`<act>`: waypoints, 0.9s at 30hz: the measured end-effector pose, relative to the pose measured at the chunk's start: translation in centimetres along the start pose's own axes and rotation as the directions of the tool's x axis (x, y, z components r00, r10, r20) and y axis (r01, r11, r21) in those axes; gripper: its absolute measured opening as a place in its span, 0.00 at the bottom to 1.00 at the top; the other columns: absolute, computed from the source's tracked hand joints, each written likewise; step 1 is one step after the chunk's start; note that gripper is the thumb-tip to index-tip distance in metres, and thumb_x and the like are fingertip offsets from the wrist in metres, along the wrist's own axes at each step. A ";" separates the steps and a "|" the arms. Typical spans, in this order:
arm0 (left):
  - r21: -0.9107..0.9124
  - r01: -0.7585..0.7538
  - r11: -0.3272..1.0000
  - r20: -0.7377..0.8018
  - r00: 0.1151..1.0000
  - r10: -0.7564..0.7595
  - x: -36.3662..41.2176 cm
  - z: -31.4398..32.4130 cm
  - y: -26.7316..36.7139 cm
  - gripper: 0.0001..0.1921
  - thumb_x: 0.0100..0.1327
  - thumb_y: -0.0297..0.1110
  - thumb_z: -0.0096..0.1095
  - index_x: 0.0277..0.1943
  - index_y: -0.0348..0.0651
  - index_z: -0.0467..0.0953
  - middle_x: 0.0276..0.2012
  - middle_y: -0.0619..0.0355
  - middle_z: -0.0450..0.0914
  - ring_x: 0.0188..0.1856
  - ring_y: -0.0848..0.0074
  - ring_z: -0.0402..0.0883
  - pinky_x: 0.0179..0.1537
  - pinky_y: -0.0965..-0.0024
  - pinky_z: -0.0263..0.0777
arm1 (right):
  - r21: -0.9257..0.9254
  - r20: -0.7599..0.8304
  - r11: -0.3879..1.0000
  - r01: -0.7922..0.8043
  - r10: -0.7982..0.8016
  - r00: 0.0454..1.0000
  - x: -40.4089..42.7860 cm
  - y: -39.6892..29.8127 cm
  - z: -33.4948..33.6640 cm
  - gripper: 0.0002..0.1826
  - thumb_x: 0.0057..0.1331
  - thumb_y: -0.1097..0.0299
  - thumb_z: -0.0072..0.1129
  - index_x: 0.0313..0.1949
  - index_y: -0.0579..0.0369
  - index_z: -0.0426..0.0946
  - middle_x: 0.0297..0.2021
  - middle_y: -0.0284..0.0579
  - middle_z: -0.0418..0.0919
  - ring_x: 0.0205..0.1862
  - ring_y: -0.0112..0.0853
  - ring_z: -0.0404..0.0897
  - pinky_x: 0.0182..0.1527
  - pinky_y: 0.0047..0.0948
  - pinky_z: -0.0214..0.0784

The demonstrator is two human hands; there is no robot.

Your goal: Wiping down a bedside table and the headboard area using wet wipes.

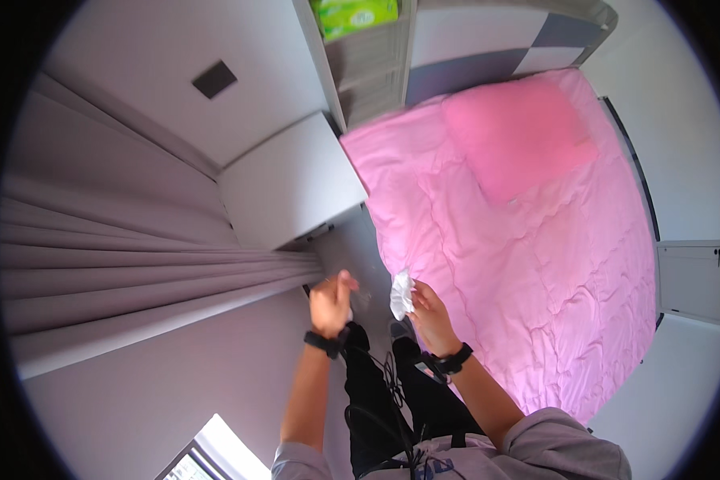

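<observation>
In my right hand point(430, 318) is a crumpled white tissue point(402, 294), pinched between the fingers near the edge of the bed. My left hand point(330, 303) is raised to the left of it, fingers curled and thumb upward, slightly blurred. Something faint and see-through shows beside the left fingertips; whether the hand holds it, I cannot tell. Black bands circle both wrists. Below the hands are my black-trousered legs, with dark cables hanging in front of them.
A bed with a pink quilt point(516, 258) and a pink pillow point(522, 138) lies to the right. A white cabinet point(288, 180) stands ahead on the left, beside a grey curtain point(156, 264). A green tissue pack point(358, 17) rests on a shelf at the top.
</observation>
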State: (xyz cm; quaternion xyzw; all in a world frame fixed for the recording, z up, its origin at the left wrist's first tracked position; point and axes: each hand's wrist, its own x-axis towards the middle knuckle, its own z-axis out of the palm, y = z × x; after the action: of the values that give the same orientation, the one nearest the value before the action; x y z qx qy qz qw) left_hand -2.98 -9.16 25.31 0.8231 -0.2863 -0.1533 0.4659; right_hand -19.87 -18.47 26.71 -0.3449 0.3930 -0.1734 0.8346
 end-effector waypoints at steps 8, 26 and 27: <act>-0.170 0.144 0.975 0.551 0.834 -0.027 -2.7 -3.0 16.6 0.18 0.67 0.41 0.52 0.33 0.32 0.79 0.25 0.54 0.80 0.30 0.80 0.76 0.32 0.73 0.68 | 0.051 0.186 0.996 0.075 -0.083 0.979 -6.4 -11.4 1.7 0.17 0.69 0.74 0.43 0.57 0.61 0.63 0.45 0.39 0.72 0.47 0.24 0.72 0.47 0.22 0.66; -0.406 -0.326 0.854 0.329 0.820 0.469 8.7 -8.3 26.8 0.06 0.56 0.25 0.63 0.36 0.38 0.74 0.31 0.64 0.77 0.32 0.86 0.72 0.32 0.82 0.64 | -0.483 0.046 0.698 0.529 -0.583 0.811 -6.4 -23.7 11.5 0.14 0.63 0.68 0.56 0.44 0.63 0.70 0.34 0.40 0.77 0.37 0.25 0.76 0.38 0.26 0.68; -0.421 -0.318 0.849 0.337 0.814 0.472 9.3 -8.7 26.8 0.06 0.55 0.25 0.63 0.36 0.37 0.74 0.31 0.61 0.78 0.32 0.81 0.75 0.34 0.79 0.66 | -0.488 0.038 0.697 0.525 -0.585 0.810 -6.0 -24.6 11.4 0.14 0.63 0.68 0.56 0.44 0.63 0.70 0.34 0.40 0.77 0.37 0.25 0.76 0.38 0.26 0.68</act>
State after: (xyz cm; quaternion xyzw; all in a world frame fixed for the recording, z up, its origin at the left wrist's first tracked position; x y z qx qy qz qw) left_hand 0.04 -19.75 52.91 0.5947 -0.5172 -0.2762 0.5500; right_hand -15.22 -27.35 52.62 -0.6302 0.3500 -0.3356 0.6065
